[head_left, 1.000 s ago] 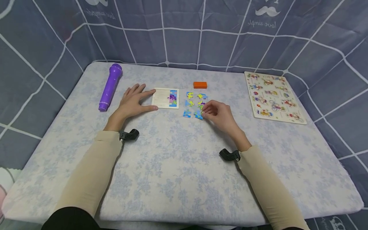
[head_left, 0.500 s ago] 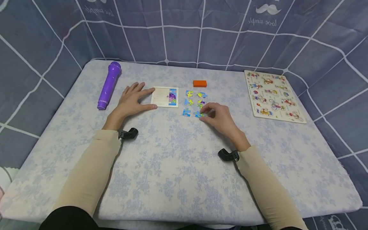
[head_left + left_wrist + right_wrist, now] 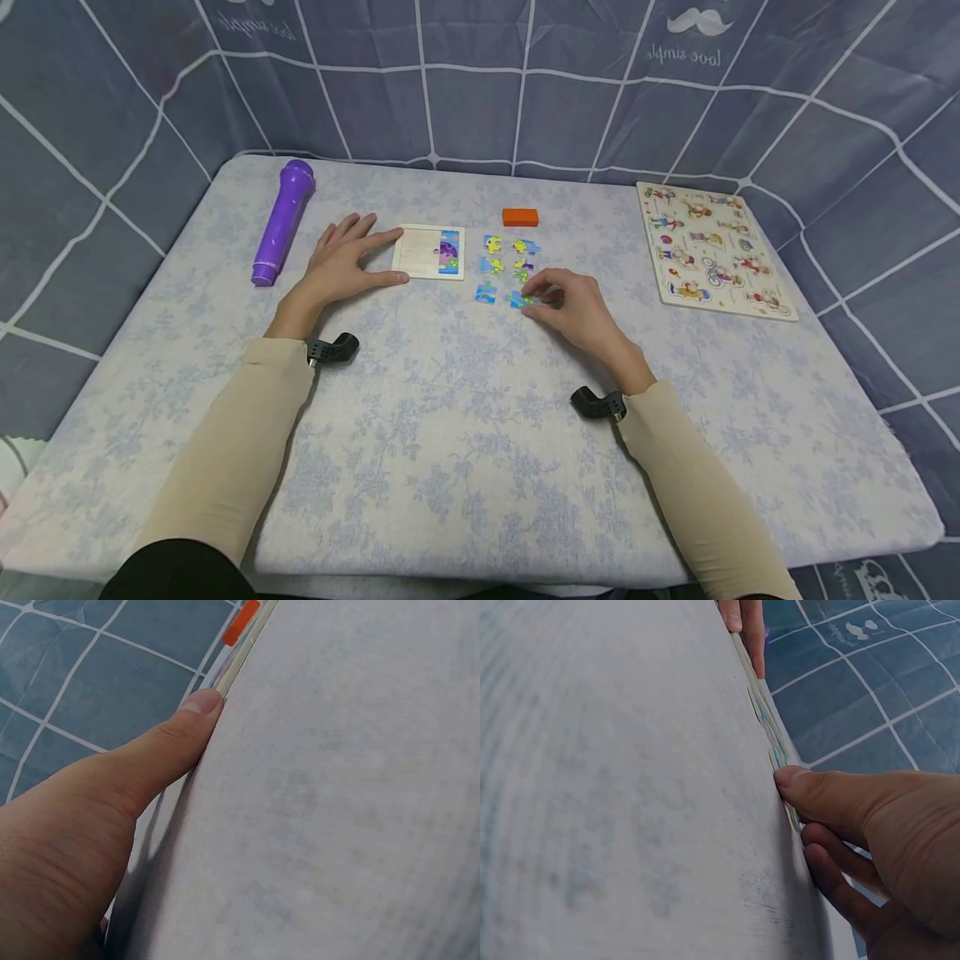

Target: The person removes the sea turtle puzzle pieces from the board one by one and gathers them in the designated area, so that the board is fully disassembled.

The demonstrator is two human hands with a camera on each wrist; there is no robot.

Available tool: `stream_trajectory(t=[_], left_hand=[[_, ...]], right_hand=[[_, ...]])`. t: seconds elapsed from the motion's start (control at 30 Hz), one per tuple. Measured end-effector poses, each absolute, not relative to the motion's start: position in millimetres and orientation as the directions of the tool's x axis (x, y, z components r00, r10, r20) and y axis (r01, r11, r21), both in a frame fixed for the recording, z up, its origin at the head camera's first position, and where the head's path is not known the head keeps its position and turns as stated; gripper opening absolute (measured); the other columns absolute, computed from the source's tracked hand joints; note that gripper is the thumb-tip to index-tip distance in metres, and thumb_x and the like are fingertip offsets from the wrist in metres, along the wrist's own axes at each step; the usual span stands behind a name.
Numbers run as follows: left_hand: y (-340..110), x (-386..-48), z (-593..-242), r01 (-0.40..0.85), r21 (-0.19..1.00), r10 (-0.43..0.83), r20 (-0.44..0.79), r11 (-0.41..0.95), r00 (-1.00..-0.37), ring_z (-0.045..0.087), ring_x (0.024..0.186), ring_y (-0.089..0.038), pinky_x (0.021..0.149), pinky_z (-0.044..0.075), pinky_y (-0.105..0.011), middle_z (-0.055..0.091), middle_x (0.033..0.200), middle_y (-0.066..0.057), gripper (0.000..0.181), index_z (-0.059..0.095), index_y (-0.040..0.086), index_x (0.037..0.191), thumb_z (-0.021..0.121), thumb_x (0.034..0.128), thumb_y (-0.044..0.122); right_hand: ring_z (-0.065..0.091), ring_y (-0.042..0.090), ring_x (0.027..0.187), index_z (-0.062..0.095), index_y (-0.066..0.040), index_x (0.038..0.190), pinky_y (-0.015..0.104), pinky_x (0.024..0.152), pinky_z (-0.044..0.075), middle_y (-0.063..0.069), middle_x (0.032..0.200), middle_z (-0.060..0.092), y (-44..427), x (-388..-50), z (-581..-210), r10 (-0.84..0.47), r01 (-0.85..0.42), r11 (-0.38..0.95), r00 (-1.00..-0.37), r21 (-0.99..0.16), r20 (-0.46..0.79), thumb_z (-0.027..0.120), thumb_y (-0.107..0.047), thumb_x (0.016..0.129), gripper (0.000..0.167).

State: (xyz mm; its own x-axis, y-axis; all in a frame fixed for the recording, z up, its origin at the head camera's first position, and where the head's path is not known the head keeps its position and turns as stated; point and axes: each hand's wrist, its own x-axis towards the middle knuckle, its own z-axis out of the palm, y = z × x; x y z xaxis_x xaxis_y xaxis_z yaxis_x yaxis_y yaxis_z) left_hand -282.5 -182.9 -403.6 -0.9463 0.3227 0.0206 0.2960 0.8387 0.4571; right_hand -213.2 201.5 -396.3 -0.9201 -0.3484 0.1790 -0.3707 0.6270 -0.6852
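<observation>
In the head view a small wooden puzzle frame [image 3: 417, 252] has colourful pieces fitted along its right side. The left hand [image 3: 341, 262] lies spread, with thumb and index fingertip touching the frame's left edge; the left wrist view shows the thumb [image 3: 180, 731] against that edge. Several loose jigsaw pieces [image 3: 486, 292] lie in two columns right of the frame. At the nearest right piece [image 3: 515, 298], the right hand [image 3: 577, 312] has its thumb and index finger around the right end, fingers curled. The right wrist view shows the thumb [image 3: 817, 791] on a piece's edge.
An orange block [image 3: 520, 217] lies behind the loose pieces. A purple microphone-shaped toy [image 3: 283, 223] is at the back left. At the back right lies a wooden board with figures [image 3: 712, 250]. Grey curtain with white lines [image 3: 480, 108] surrounds the table's back and sides.
The right hand's thumb and index finger have shifted slightly left over the nearest right piece, which has turned a little. The left hand stays against the frame.
</observation>
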Motion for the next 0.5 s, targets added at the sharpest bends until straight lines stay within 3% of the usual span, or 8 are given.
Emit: stream_trajectory(t=[0.5], left_hand=[[-183.3,-283.0,-404.2,0.301,0.456,0.326,0.027,0.837,-0.945,0.002,0.165,-0.038,0.132,-0.007,-0.059,0.015,0.177,-0.015,0.091,0.040,0.026,0.164,0.076,0.0883,0.062]], right_hand=[[0.072,0.028,0.103,0.076,-0.009,0.115,0.041,0.095,0.060,0.008,0.116,0.076,201.8,-214.9,-399.5,-0.345,-0.375,0.618,-0.919,-0.691,0.190,0.082,-0.011,0.093,0.023]])
